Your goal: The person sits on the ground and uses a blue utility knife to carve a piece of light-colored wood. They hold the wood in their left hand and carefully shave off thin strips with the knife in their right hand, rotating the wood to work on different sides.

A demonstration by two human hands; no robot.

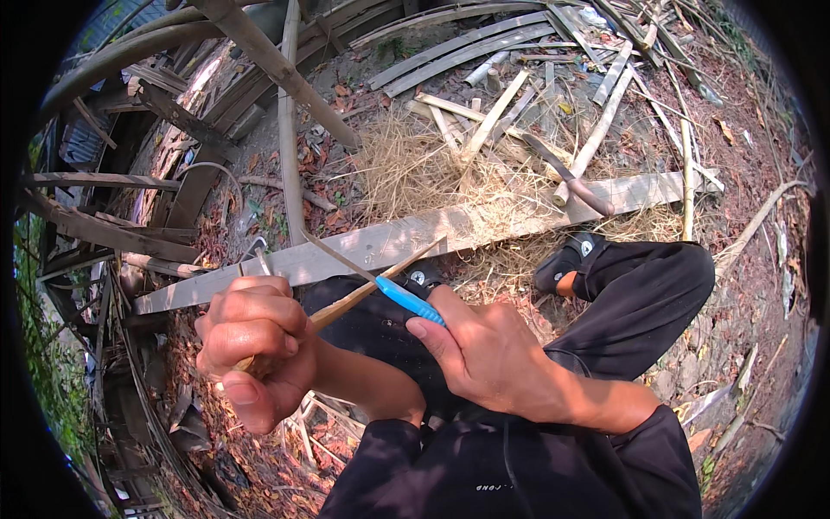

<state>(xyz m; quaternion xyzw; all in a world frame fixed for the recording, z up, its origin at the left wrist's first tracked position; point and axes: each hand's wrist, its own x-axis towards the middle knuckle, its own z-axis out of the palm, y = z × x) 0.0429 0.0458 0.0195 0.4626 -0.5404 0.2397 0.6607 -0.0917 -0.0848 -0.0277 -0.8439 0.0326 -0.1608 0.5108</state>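
My left hand (255, 342) is closed in a fist around the thick end of a pointed strip of wood or bamboo (350, 304), which slants up to the right. In my right hand (493, 355) is a knife with a bright blue handle (408, 301). Its thin blade points up and left and crosses the strip, beyond my left fist; whether the edge touches the strip I cannot tell. Past both hands a long grey plank (341, 248) lies across the ground. A second, larger knife with a brown handle (591, 198) rests near its right end.
Pale shavings (398, 169) pile over and behind the plank. Cut wood pieces (494, 117) are scattered beyond it. At the left, poles (272, 65) and old boards (104, 229) stand or lean. My bent leg in black trousers (653, 290) is at the right.
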